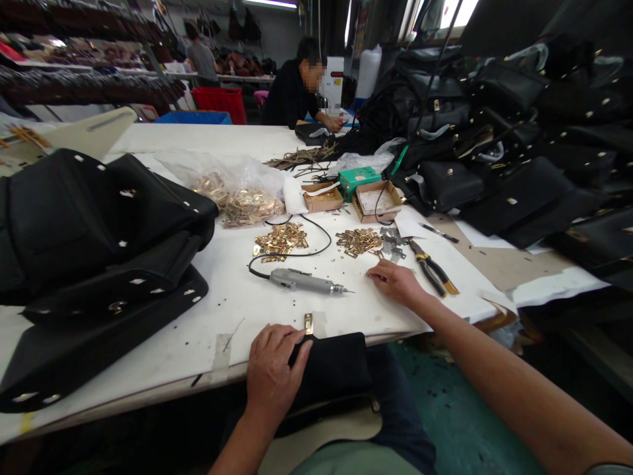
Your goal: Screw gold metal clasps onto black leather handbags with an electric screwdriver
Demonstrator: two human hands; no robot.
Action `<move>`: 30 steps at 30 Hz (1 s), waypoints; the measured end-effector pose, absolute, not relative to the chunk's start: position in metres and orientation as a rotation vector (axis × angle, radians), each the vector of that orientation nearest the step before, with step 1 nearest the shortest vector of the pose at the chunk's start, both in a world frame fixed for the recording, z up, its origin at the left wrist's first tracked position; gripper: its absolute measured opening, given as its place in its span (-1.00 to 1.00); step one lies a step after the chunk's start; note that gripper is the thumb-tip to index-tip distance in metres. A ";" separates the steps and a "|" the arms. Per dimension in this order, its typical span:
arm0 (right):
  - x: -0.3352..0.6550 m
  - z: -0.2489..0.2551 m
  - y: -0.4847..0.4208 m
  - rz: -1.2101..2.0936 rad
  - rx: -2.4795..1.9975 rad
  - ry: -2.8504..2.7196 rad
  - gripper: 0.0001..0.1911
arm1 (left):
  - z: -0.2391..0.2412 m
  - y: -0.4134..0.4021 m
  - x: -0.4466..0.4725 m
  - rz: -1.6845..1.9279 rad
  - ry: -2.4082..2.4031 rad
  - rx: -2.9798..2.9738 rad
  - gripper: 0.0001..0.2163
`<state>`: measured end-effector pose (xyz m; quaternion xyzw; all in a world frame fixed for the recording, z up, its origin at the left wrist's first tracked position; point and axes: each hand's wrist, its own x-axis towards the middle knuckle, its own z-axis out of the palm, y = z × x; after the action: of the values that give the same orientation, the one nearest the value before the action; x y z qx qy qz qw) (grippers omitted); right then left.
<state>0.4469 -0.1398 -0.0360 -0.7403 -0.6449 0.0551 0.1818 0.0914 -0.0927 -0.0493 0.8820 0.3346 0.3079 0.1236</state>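
Observation:
My left hand (277, 361) grips the edge of a black leather bag (336, 366) that rests over my lap against the table's front edge. Beside the fingertips, a gold metal plate with a slot (308, 323) sits at the bag's strap end. Farther right, my right hand (395, 282) is low over the table with its fingers pinched together; whatever they hold is too small to make out. Between the hands lies a grey electric screwdriver (306, 282), its bit pointing right. Just beyond are one pile of gold plates (281, 241) and another of small gold fittings (359, 242).
Pliers (432, 267) and a pen (439, 232) lie at the right. Cardboard boxes (378, 201), a green box (359, 179) and bagged gold parts (252, 201) stand behind. Black bags (99, 244) crowd the left; more (519, 191) heap up right. A person (294, 92) sits across the table.

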 end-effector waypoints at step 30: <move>0.454 -0.037 -0.135 0.236 -2.246 -1.629 -0.78 | -0.046 -0.096 0.089 0.881 0.992 2.539 -0.90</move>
<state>0.4541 -0.1349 -0.0371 -0.7939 -0.5756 0.0835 0.1775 0.0893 -0.0963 -0.0465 0.8778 0.3430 0.3045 0.1379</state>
